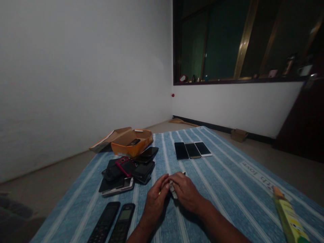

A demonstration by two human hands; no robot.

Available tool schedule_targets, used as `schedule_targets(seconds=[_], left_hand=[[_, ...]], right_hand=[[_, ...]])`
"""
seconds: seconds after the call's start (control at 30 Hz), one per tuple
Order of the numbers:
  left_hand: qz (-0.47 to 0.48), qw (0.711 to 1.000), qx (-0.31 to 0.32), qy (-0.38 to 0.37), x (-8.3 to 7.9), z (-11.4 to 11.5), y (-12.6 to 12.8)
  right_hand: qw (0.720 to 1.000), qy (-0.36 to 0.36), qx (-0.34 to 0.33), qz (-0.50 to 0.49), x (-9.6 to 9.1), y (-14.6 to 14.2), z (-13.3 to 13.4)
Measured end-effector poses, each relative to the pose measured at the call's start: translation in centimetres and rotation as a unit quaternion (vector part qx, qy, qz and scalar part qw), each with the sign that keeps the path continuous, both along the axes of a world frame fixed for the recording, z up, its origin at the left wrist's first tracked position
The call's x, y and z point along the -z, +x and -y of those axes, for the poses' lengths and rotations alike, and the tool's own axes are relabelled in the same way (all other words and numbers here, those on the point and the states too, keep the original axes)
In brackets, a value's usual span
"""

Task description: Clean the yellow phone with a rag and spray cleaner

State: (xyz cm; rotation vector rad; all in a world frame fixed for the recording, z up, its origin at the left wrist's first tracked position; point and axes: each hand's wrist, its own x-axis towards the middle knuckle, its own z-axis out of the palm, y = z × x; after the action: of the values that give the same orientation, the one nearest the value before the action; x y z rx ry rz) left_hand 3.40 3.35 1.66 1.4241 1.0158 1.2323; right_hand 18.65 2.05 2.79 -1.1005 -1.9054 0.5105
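Note:
My left hand [156, 195] and my right hand [186, 191] are close together above the striped blue cloth, fingers curled inward. A small, pale, crumpled piece [173, 190], like cloth or tissue, shows under the fingers of my right hand. A narrow light-and-dark edge [184, 173] peeks out beyond the right knuckles; its kind is hidden. What the left fingers grip is covered by them. To the left of my hands lies a heap of old mobile phones [126, 173], one with a pink frame. Two keypad phones [123, 221] lie side by side nearer to me.
Three smartphones [193, 150] lie in a row beyond my hands. An open orange cardboard box [131, 145] with a phone inside stands behind the heap. At the right edge rests a yellow-green package [290, 216]. A wall borders the left side.

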Motion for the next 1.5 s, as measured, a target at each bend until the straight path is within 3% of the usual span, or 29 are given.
schedule_targets(seconds=[0.27,0.43,0.8,1.0,1.37,1.5], left_hand=[[0.055,0.997,0.051,0.001,0.4,-0.2,-0.1],[0.026,0.999,0.035,-0.013,0.1,-0.3,-0.3],[0.042,0.999,0.023,-0.023,-0.3,-0.2,-0.1],[-0.025,0.999,-0.010,0.030,-0.3,-0.1,-0.2],[-0.050,0.995,0.066,0.055,-0.8,-0.2,-0.4],[-0.075,0.993,0.052,0.072,-0.9,-0.2,-0.6]], right_hand=[[1.000,0.003,-0.005,-0.006,-0.7,-0.1,0.3],[0.999,0.015,-0.035,-0.038,-0.7,-0.1,0.2],[0.997,-0.005,0.064,-0.030,0.4,-0.5,-0.2],[0.998,0.014,0.060,-0.004,0.5,-0.3,-0.3],[0.997,0.008,0.076,0.005,0.6,-0.4,-0.3],[0.997,0.008,0.082,0.007,0.8,-0.4,-0.5]])
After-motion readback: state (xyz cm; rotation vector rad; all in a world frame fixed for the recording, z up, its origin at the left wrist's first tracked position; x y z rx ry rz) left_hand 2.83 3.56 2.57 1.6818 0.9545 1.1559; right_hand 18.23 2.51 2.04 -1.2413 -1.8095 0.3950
